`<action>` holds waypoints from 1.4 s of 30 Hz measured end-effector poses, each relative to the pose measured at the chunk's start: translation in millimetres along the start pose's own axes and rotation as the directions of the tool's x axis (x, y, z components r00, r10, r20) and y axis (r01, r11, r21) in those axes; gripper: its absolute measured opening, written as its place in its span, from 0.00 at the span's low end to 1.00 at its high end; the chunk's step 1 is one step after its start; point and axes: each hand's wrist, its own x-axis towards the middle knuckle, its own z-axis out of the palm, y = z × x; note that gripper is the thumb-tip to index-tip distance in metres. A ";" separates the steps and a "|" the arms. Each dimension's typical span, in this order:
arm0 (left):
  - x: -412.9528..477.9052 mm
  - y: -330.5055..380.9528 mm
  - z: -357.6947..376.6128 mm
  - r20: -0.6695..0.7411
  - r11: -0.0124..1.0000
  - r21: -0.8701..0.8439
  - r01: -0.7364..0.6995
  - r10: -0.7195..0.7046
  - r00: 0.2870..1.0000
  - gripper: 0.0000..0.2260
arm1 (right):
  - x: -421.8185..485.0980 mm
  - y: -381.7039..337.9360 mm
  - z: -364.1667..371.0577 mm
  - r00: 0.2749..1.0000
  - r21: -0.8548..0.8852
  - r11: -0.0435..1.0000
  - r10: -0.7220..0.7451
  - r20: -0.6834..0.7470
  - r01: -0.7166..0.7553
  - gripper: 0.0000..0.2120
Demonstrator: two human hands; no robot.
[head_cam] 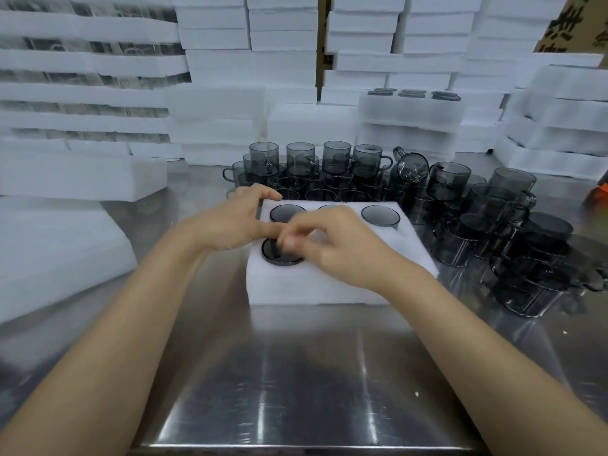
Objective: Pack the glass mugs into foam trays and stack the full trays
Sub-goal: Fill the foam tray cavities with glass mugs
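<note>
- Two bare forearms reach in from the bottom corners, and the hands meet over the foam tray (329, 287) at frame centre.
- Left hand (233, 222): thumb and forefinger spread, forefinger straight along the foam — holding nothing.
- Right hand (339, 248): fingers curled down over the near-left mug (283, 258), motion-blurred — cannot tell whether it grips.
- Far-row mugs (380, 214) sit sunk in their slots; the middle one is half hidden.
- Loose mugs (487, 218), smoked glass, crowd behind and right of the tray, some stacked.
- Steel table (296, 373), reflective. White foam stacks (279, 44) wall the background; cardboard box (572, 24) upper right.
</note>
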 end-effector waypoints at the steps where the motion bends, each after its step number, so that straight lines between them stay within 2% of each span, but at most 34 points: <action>1: -1.4 0.1 0.8 0.014 0.999 -0.034 0.002 -0.002 1.000 0.26 | 1.7 1.8 -4.1 0.993 -0.072 0.997 0.002 -0.119 -0.010 0.07; 3: -2.6 -0.2 1.5 0.038 0.995 -0.094 0.011 -0.007 0.999 0.29 | 5.0 7.2 -18.8 0.936 -0.350 0.923 0.030 -0.352 -0.161 0.11; 5: -2.6 -0.9 0.7 0.051 0.992 -0.125 0.008 -0.002 0.999 0.31 | 4.1 19.8 -40.8 0.851 -0.478 0.772 0.149 -0.504 -0.419 0.16; 7: -2.3 -1.6 0.1 0.059 0.992 -0.128 0.005 0.002 0.998 0.33 | -4.2 34.1 -62.3 0.741 -0.463 0.603 0.365 -0.564 -0.649 0.18; 10: -1.6 -2.3 1.1 0.055 0.992 -0.126 -0.001 0.008 0.998 0.34 | -19.8 49.7 -80.6 0.624 -0.490 0.398 0.604 -0.497 -0.775 0.17; 11: -1.3 -2.7 1.4 0.055 0.992 -0.129 -0.001 0.008 0.998 0.34 | -22.5 52.7 -82.6 0.599 -0.488 0.374 0.646 -0.473 -0.789 0.17; 13: -0.6 -3.7 1.5 0.059 0.991 -0.137 0.000 0.008 0.998 0.34 | -22.9 55.8 -83.8 0.592 -0.445 0.403 0.655 -0.471 -0.800 0.16; 16: 0.4 -4.6 1.6 0.064 0.988 -0.154 0.004 0.006 0.998 0.34 | -20.9 56.2 -88.3 0.633 -0.421 0.483 0.471 -0.614 -0.768 0.16; 18: 0.9 -5.3 1.7 0.061 0.989 -0.151 0.000 0.009 0.998 0.35 | -22.9 57.3 -96.2 0.597 -0.416 0.467 0.356 -0.719 -0.780 0.17; 19: 0.9 -5.5 1.8 0.058 0.989 -0.150 -0.001 0.010 0.998 0.35 | -24.6 59.5 -100.7 0.570 -0.403 0.443 0.358 -0.739 -0.801 0.17; 22: 0.9 -6.2 1.6 0.057 0.989 -0.146 0.002 0.007 0.998 0.38 | -29.5 68.0 -107.2 0.510 -0.379 0.348 0.482 -0.713 -0.858 0.18; 25: 1.9 -7.2 1.1 0.062 0.988 -0.155 0.002 0.008 0.998 0.39 | -29.8 73.8 -106.5 0.503 -0.333 0.391 0.505 -0.702 -0.858 0.20; 27: 1.8 -8.0 1.3 0.063 0.987 -0.159 -0.006 0.016 0.998 0.37 | -29.0 73.7 -106.8 0.516 -0.293 0.476 0.451 -0.728 -0.829 0.21; 29: 1.2 -8.1 1.4 0.061 0.988 -0.156 -0.007 0.016 0.998 0.37 | -27.6 70.4 -105.6 0.545 -0.247 0.632 0.331 -0.770 -0.734 0.23; 31: 0.4 -6.8 0.9 0.034 0.990 -0.138 -0.021 0.026 0.999 0.33 | -22.3 62.0 -99.3 0.596 -0.190 0.832 0.196 -0.779 -0.522 0.22; 33: -0.3 -5.2 0.3 -0.053 0.994 -0.081 -0.078 0.073 0.996 0.32 | -13.9 49.4 -89.1 0.671 -0.169 0.946 0.065 -0.738 -0.277 0.17; 35: -0.7 -2.3 1.5 -0.165 0.985 -0.029 -0.171 0.164 0.973 0.33 | -6.1 36.9 -75.2 0.753 -0.289 0.955 -0.140 -0.643 -0.068 0.13; 37: -1.7 2.1 5.3 -0.259 0.965 -0.007 -0.261 0.250 0.933 0.34 | -1.8 28.6 -58.8 0.798 -0.413 0.899 -0.352 -0.490 0.143 0.13; 39: -2.0 6.1 8.9 -0.287 0.945 -0.010 -0.326 0.310 0.906 0.37 | -0.7 23.5 -41.6 0.807 -0.482 0.828 -0.479 -0.346 0.285 0.14; 42: -1.5 10.4 14.5 -0.281 0.924 -0.032 -0.382 0.358 0.890 0.38 | -1.1 22.9 -24.7 0.795 -0.526 0.753 -0.567 -0.215 0.395 0.14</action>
